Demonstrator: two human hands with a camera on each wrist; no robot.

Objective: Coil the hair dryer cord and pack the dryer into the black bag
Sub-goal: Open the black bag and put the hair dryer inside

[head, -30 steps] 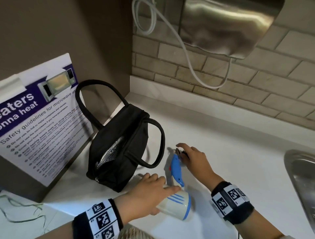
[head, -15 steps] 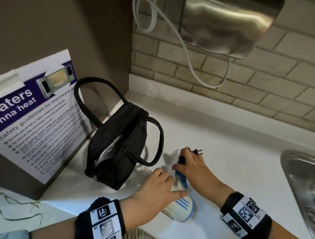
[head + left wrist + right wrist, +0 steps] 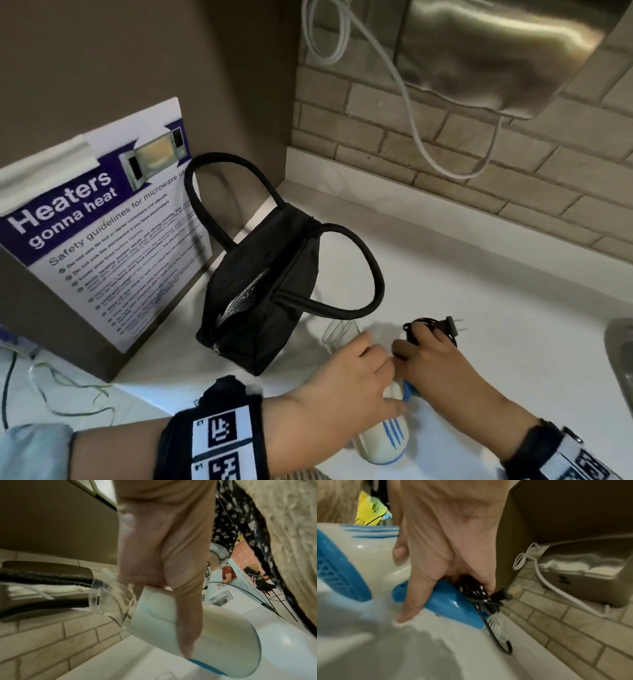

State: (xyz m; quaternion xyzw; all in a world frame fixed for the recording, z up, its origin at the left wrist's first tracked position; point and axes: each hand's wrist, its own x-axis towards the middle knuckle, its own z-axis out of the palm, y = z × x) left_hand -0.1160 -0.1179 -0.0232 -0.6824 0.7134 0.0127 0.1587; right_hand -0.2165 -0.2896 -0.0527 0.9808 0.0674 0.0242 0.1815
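Observation:
A white and blue hair dryer (image 3: 385, 442) lies on the white counter (image 3: 479, 308), its clear nozzle (image 3: 337, 334) pointing toward the black bag (image 3: 263, 291). My left hand (image 3: 346, 387) grips the dryer's white barrel (image 3: 205, 632). My right hand (image 3: 431, 359) holds the blue handle (image 3: 450, 601) together with the bundled black cord (image 3: 476, 592); the plug (image 3: 452, 325) sticks out past its fingers. The bag stands unzipped to the left, handles up, silver lining showing.
A microwave with a safety poster (image 3: 102, 222) stands left of the bag. On the brick wall hangs a steel dispenser (image 3: 496, 58) with a white cable (image 3: 428, 144). A steel sink edge (image 3: 620, 349) lies at the right.
My right hand has gathered the cord against the handle, so the plug now pokes out beyond its fingers. The blue handle is now mostly hidden under my hands.

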